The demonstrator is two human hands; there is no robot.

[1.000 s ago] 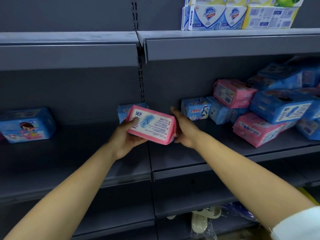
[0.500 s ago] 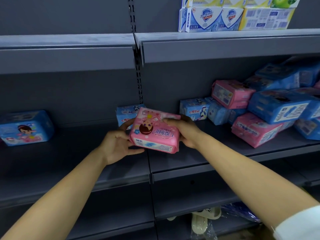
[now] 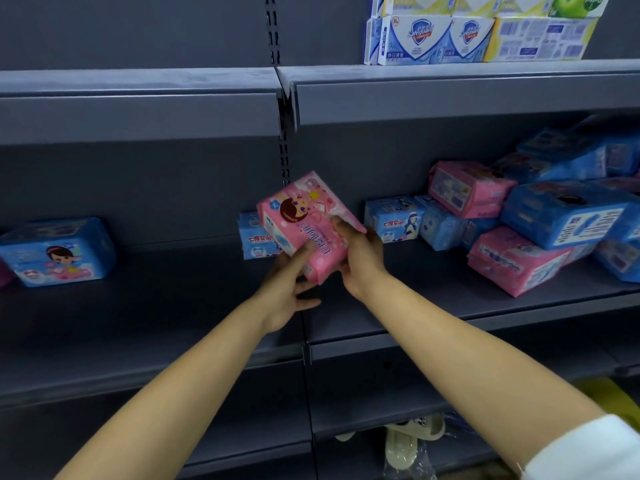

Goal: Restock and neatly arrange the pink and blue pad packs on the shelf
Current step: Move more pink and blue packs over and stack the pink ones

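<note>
The pink pack [image 3: 304,220] has been flipped and tipped within a second. Its white printed back faced the camera a second ago, and its cartoon front came round level half a second later. It now sits on a slant, one corner up. It has also risen, covering more of the small blue pack [image 3: 252,239] behind it on the shelf. The left hand [image 3: 287,289], which had cupped the pack's left end, now lays straight fingers against its lower part, thumb spread clear. The right hand [image 3: 360,258] has moved its thumb onto the pack's front.
</note>
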